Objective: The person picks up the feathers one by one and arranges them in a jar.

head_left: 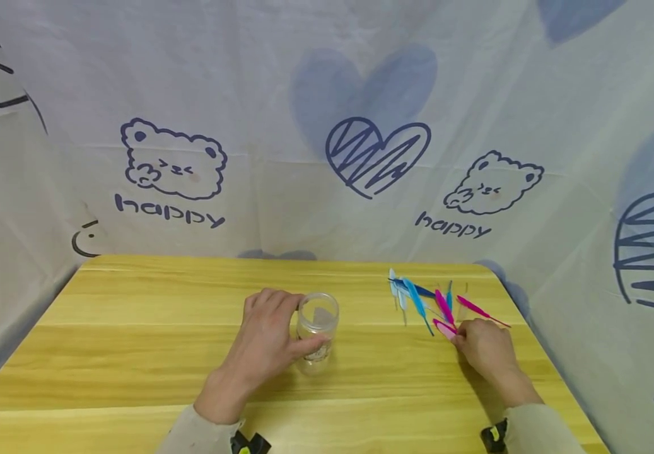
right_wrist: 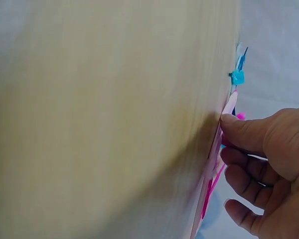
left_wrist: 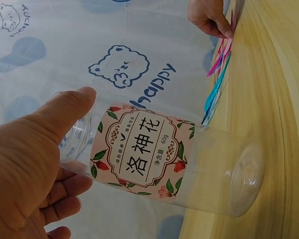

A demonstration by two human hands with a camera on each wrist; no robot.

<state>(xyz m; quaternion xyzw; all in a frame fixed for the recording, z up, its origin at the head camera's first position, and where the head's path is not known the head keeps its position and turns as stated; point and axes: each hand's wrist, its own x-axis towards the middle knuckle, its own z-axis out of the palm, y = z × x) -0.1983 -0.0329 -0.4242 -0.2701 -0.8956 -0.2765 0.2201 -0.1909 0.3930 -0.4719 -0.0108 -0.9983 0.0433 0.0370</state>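
My left hand [head_left: 267, 337] grips a clear plastic jar [head_left: 316, 331] near its top, thumb on the near side and fingers behind. Upright on the table, the jar shows no lid. In the left wrist view its pink floral label [left_wrist: 144, 154] faces the camera. At the right of the table my right hand [head_left: 485, 350] pinches a light pink, slim leaf-shaped piece [head_left: 444, 328] between thumb and fingertips. Around it lie several similar thin-stemmed pieces: a blue one [head_left: 415, 296], a magenta one [head_left: 443, 307] and white ones [head_left: 398, 291].
Another magenta piece [head_left: 474, 306] lies to the right of the pile. The wooden table [head_left: 134, 340] reaches back to a pale printed cloth [head_left: 270, 94], which also hangs at both sides.
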